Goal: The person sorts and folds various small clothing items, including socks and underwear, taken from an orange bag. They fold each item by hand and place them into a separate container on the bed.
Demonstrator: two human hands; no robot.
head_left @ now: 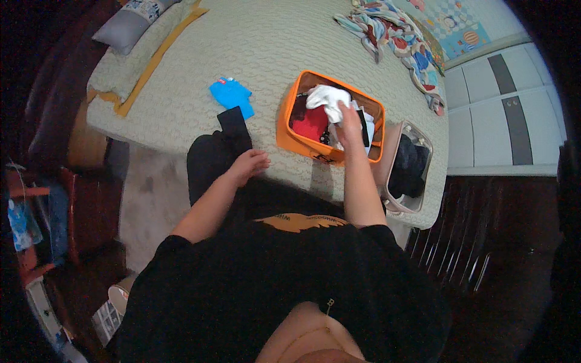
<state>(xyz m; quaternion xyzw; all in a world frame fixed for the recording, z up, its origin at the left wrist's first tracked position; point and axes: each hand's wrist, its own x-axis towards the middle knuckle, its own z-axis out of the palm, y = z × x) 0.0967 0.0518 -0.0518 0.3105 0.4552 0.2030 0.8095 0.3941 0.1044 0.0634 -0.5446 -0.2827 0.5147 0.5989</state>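
My right hand (350, 126) is inside an orange fabric storage bin (283, 129) on the bed, its fingers on a bunched white cloth item (331, 99). Red fabric (311, 125) and other white and dark pieces lie in the bin around it. My left hand (248, 167) hovers over my lap at the bed's edge, fingers loosely extended with nothing in them. Just beyond it is a folded black cloth item (234, 125). This overlaps the lower end of a bright blue folded garment (230, 94) on the mattress.
Right of the orange bin stands a pale bin (391, 159) holding dark clothing (408, 165). A patterned blanket (399, 38) is heaped at the far right of the bed (263, 45). A grey pillow (121, 34) lies far left. White cabinets (490, 113) stand beyond the bed's right side.
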